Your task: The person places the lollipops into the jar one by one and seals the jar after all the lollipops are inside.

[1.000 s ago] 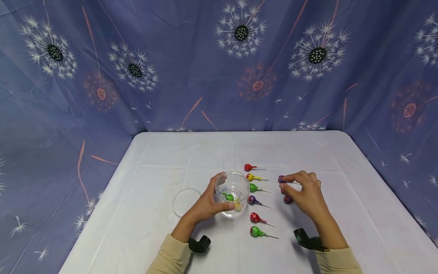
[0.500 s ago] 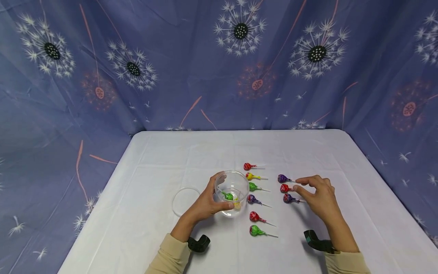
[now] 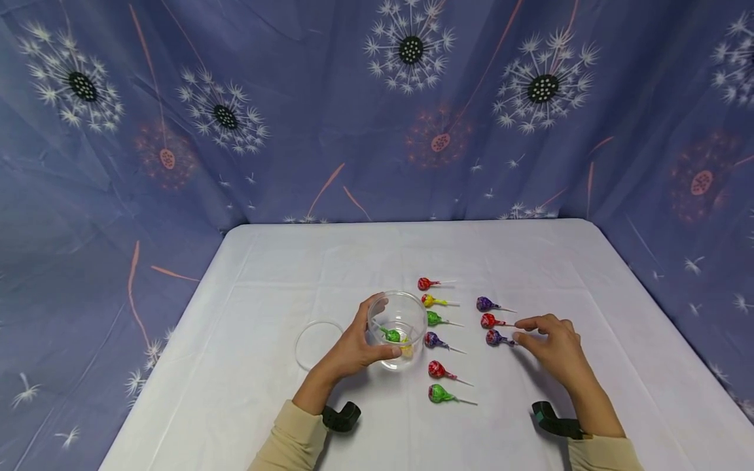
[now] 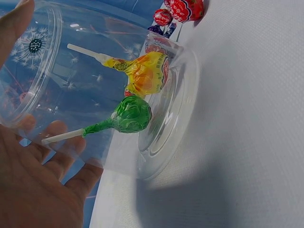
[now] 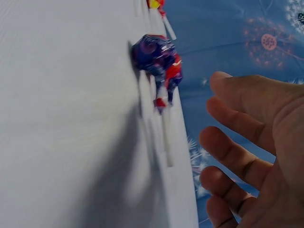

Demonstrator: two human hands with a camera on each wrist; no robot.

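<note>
Two lollipops (image 4: 133, 115) lie in one cup (image 3: 408, 313), gripped by the left hand (image 3: 355, 350); six lie between the hands, three just beside the loosely parted right hand (image 3: 556, 350). One ring (image 3: 318, 322) lies left of both, on a white table (image 3: 265, 301) before a blue curtain (image 3: 306, 98).

"What sort of place is this?"
"A curtained nook: dandelion-print fabric (image 3: 330, 98) hangs behind and beside a white-covered bench (image 3: 383, 425). Whether home or studio, I can't tell."
</note>
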